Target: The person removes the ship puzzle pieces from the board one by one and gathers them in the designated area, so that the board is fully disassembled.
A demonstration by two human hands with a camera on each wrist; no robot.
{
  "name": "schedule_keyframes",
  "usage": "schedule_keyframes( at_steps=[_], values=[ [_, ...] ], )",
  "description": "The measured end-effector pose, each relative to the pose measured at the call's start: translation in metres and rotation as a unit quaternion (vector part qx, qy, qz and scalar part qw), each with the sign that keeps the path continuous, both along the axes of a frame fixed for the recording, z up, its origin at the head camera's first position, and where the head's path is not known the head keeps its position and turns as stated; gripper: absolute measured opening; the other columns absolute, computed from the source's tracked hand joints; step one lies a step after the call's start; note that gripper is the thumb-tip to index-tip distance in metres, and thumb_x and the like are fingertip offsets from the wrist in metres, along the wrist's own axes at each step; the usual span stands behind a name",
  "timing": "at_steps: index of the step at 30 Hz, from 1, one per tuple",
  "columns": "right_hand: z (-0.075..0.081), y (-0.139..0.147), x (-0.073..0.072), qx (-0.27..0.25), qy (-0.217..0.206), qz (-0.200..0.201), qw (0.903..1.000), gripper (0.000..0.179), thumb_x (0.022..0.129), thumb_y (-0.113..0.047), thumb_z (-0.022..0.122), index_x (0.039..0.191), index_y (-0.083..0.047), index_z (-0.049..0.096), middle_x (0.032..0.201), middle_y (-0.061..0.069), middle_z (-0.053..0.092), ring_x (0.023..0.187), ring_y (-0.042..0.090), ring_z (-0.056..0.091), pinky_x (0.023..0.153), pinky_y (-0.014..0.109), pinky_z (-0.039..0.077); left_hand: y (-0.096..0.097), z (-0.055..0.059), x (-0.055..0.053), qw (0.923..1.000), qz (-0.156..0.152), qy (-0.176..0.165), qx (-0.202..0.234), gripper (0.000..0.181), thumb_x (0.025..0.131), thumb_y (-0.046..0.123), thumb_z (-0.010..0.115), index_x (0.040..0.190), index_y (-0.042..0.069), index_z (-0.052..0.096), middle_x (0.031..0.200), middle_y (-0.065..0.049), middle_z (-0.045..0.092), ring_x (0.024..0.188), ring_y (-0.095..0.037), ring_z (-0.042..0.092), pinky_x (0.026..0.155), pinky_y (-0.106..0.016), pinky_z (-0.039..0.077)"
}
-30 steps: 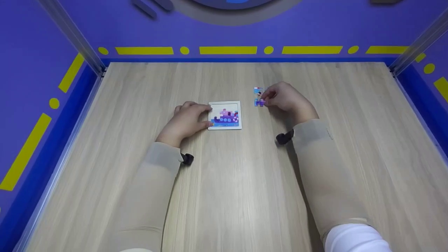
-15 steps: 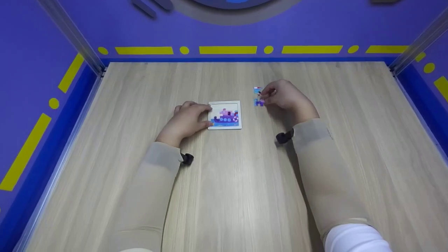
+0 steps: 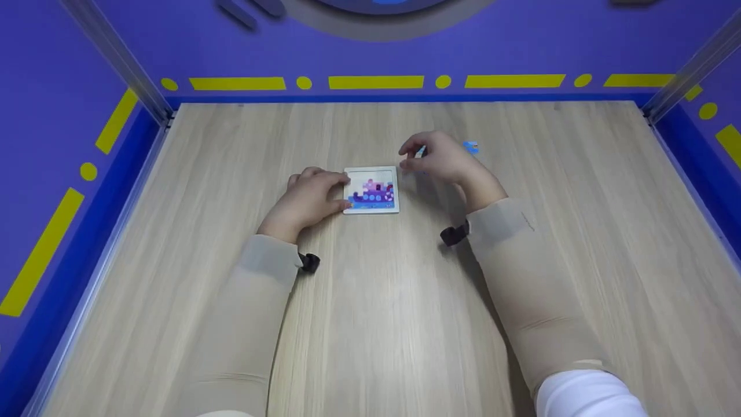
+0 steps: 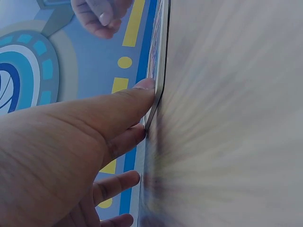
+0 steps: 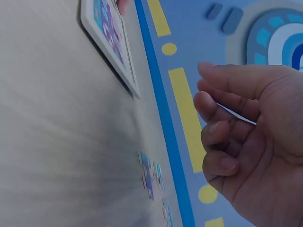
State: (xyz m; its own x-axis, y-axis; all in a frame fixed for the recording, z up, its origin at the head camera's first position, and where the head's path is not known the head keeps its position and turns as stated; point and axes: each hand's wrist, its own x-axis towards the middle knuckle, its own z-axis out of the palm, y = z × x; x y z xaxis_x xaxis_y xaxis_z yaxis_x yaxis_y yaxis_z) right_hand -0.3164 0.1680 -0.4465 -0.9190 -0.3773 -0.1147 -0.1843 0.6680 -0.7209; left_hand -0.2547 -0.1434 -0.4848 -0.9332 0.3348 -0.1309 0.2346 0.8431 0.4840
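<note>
Puzzle frame [image 3: 376,175], lying flat on the wooden table [image 3: 370,301]: joined pieces [image 3: 373,198] forming a pink and purple ship fill its lower part, while pale backing shows above. The left hand [image 3: 310,198] has its digits spread, thumb and index finger touching the frame's left side. The right hand [image 3: 444,157] hangs above the table, right of the frame, fingers loosely curved; no piece is visible in it. Near that hand lie a purple loose piece [image 5: 147,176], a blue one [image 5: 159,176] close beside it and a third piece [image 3: 472,147] farther right. Beyond stands a violet wall [image 3: 521,52] with yellow marks. The step in hand appears to be filling the upper part; the next move seems to call for pinching one loose piece and matching its tabs, the frame kept steady
</note>
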Motion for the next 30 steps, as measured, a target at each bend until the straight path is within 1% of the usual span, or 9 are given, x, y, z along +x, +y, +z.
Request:
schedule_keyframes(
  at_steps=[4,9,13,19,26,30],
  values=[
    [0.0,-0.012,0.006,-0.018,0.01,-0.001,0.9998,0.034,0.105,-0.021,0.077,0.137,-0.007,0.078,0.123,0.009,0.074,0.104,0.026,0.059,0.088,0.036,0.049,0.0,-0.001,0.0,1.0,0.0,0.0,-0.001,0.059,0.107,0.041,0.079,0.161,0.023,0.064,0.166,-0.005,0.064,0.163,-0.035,0.042,0.136,-0.058,0.024],
    [-0.002,-0.024,0.012,-0.039,-0.006,-0.009,0.9992,0.039,0.107,-0.024,0.077,0.144,-0.01,0.074,0.131,0.007,0.073,0.111,0.027,0.059,0.092,0.038,0.051,-0.001,-0.001,0.0,1.0,0.001,0.0,0.002,0.059,0.108,0.042,0.078,0.161,0.023,0.064,0.166,-0.005,0.064,0.163,-0.035,0.043,0.136,-0.058,0.024],
    [-0.005,-0.033,0.015,-0.043,-0.018,-0.001,0.9989,0.044,0.107,-0.026,0.077,0.148,-0.011,0.072,0.136,0.007,0.073,0.115,0.028,0.061,0.097,0.04,0.053,-0.002,-0.001,0.0,1.0,0.001,0.001,0.004,0.059,0.107,0.042,0.078,0.161,0.023,0.064,0.165,-0.006,0.064,0.163,-0.035,0.043,0.136,-0.058,0.024],
    [-0.012,-0.044,0.018,-0.048,-0.029,0.017,0.9983,0.048,0.106,-0.024,0.078,0.151,-0.01,0.071,0.142,0.011,0.073,0.115,0.031,0.064,0.101,0.044,0.055,-0.002,0.0,0.0,1.0,0.0,-0.002,0.006,0.059,0.107,0.041,0.079,0.161,0.022,0.064,0.164,-0.007,0.065,0.162,-0.034,0.042,0.135,-0.059,0.024],
    [-0.019,-0.052,0.019,-0.046,-0.035,0.024,0.998,0.048,0.106,-0.022,0.078,0.153,-0.011,0.07,0.148,0.01,0.073,0.115,0.029,0.066,0.102,0.044,0.055,-0.002,-0.002,-0.001,1.0,0.0,0.002,0.006,0.059,0.107,0.041,0.079,0.161,0.023,0.064,0.165,-0.007,0.065,0.162,-0.034,0.043,0.135,-0.059,0.025],
    [-0.022,-0.055,0.02,-0.042,-0.043,0.03,0.9977,0.048,0.106,-0.021,0.078,0.153,-0.011,0.07,0.151,0.01,0.072,0.116,0.028,0.067,0.105,0.045,0.056,-0.002,-0.001,-0.001,1.0,-0.001,0.003,0.007,0.059,0.107,0.041,0.079,0.161,0.023,0.064,0.164,-0.006,0.065,0.161,-0.034,0.044,0.135,-0.059,0.025]
  ],
)
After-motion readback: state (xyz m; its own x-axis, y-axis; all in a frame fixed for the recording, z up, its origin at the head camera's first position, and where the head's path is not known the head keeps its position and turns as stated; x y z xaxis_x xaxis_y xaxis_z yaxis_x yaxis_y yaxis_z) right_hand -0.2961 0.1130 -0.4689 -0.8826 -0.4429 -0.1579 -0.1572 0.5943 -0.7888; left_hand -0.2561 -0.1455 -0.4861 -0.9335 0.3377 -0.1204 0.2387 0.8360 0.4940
